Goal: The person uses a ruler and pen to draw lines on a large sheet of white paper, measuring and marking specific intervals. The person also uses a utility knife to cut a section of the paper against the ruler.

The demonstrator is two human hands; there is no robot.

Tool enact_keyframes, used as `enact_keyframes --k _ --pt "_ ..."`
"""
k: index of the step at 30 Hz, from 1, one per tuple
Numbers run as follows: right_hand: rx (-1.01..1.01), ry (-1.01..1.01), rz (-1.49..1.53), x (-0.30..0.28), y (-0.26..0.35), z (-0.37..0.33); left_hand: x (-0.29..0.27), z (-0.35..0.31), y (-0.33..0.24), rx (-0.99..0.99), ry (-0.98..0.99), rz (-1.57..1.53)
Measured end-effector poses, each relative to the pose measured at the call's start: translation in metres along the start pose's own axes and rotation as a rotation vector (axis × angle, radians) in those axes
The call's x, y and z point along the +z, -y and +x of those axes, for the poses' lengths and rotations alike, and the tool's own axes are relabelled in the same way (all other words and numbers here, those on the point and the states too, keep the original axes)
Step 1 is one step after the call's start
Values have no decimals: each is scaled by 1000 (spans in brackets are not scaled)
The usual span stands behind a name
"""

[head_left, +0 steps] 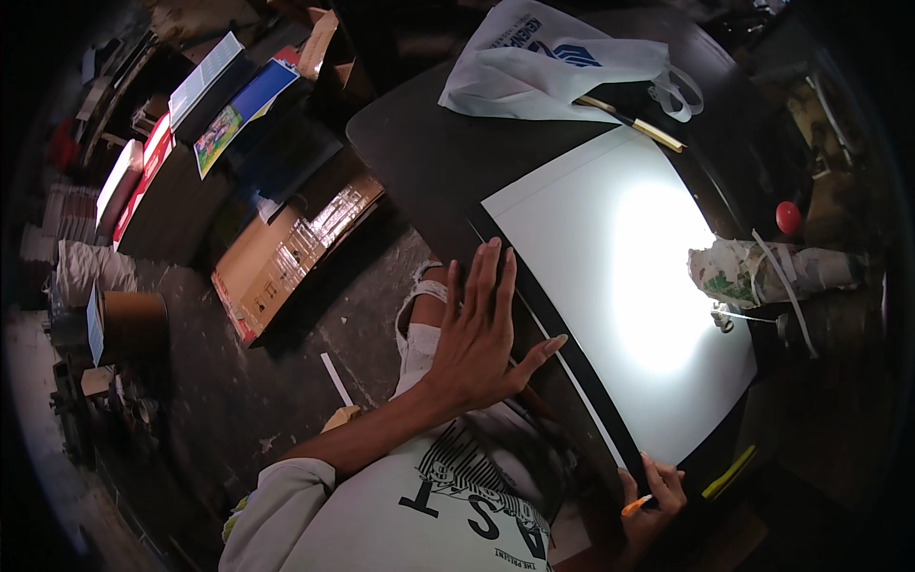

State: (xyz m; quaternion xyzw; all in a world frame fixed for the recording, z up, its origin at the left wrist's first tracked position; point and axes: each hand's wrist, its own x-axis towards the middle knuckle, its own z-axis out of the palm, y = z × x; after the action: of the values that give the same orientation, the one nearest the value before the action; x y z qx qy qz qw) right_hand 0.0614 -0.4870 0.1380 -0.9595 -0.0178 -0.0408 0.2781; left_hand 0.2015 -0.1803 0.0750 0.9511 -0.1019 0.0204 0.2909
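A large white sheet (572,210) lies on the dark table, with a bright glare over its middle. Along its near left edge runs a long black strip (572,353), straight like a ruler, with a thin band of white showing on its near side. My left hand (486,329) is open, its fingers stretched out and thumb spread, with the fingertips and thumb at the strip. At the strip's near end, my right hand (658,488) is closed around an orange pen-like tool (636,506). Its tip is too small to make out.
A white carrier bag (543,67) and a slim wooden-coloured stick (648,131) lie beyond the sheet. A patterned, wrapped lamp-like object (753,272) and a red ball (788,217) are at right. A yellow marker (729,472) lies near my right hand. Left stand a cardboard box (286,262) and stacked books (152,181).
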Motion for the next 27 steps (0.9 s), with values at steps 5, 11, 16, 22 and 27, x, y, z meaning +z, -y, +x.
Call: enact_keyframes --k 5,11,16,22,27 --pt "6 14 -40 1 0 0 2 2 0 4 11 19" --pt "16 3 -66 1 2 -1 3 1 -1 15 24 55" --pt "40 -2 -51 2 5 -5 0 -4 -2 -4 42 71" --pt "-11 -4 -53 -4 4 -4 5 4 -4 6 50 109" --pt "33 -14 -44 1 16 11 -18 10 -8 -42 51 228"
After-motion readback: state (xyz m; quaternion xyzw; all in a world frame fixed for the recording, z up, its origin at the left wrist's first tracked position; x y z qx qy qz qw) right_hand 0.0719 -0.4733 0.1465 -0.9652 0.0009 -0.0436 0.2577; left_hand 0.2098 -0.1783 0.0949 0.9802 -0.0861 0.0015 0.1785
